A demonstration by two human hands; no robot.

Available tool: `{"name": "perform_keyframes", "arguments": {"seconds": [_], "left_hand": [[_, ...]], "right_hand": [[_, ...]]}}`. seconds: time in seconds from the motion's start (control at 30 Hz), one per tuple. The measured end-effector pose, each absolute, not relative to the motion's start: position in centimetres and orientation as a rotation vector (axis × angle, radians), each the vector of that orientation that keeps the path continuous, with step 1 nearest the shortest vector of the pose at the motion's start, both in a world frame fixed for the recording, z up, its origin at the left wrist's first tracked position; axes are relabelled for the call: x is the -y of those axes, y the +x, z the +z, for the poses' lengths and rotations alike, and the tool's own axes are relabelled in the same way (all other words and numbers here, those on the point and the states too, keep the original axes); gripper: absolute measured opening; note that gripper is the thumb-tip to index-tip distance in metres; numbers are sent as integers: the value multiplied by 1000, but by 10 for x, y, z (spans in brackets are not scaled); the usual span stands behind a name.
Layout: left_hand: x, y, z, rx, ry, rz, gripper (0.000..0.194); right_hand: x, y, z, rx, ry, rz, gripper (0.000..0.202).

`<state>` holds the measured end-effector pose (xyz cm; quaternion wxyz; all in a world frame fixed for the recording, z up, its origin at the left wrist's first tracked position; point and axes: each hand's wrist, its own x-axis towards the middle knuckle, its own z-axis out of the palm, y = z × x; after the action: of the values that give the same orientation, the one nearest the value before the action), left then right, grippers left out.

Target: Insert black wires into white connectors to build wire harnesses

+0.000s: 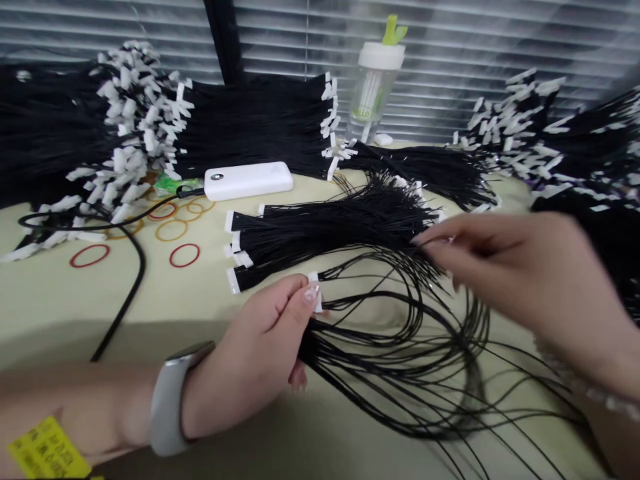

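My left hand (265,347) is closed round a bundle of thin black wires (380,373), its thumb on a white connector (317,297) at their end. The wires loop out to the right and fan over the table. My right hand (520,267), slightly blurred, is in a pinch above the right part of the loops, with a dark strand at its fingertips. Just behind both hands lies a pile of black wires with white connectors (320,230) at the left end.
A white power bank (249,181) with a black cable (131,293) lies behind on the left, near red and yellow rubber bands (185,255). Large wire bundles (255,123) line the back. A bottle (375,90) stands by the blinds.
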<state>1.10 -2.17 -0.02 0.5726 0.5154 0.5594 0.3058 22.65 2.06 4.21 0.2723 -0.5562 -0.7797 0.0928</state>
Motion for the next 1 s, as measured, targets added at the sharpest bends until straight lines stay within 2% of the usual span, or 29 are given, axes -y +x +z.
{"name": "perform_keyframes", "arguments": {"seconds": [0.07, 0.13, 0.27, 0.37, 0.5, 0.57, 0.73, 1.0], "left_hand": [[21, 11, -2, -1306, 1200, 703, 32], [22, 10, -2, -1303, 1195, 706, 32], [24, 9, -1, -1263, 1228, 689, 32], [25, 9, 1, -1263, 1236, 669, 31], [24, 9, 2, -1271, 1225, 679, 31], [24, 10, 2, -1253, 1232, 684, 31], [25, 8, 1, -1242, 1247, 691, 30], [23, 8, 4, -1245, 1256, 679, 31]], "right_hand": [[-32, 237, 49, 1698, -1396, 292, 13], [-40, 242, 54, 1410, -1180, 506, 19], [-38, 237, 56, 1225, -1078, 770, 23], [-25, 226, 51, 1447, -1180, 871, 30], [-8, 208, 37, 2004, -1211, 859, 7], [-3, 201, 32, 2184, -1193, 744, 5], [-2, 199, 28, 2243, -1156, 626, 5], [-2, 206, 30, 2316, -983, 664, 8]]}}
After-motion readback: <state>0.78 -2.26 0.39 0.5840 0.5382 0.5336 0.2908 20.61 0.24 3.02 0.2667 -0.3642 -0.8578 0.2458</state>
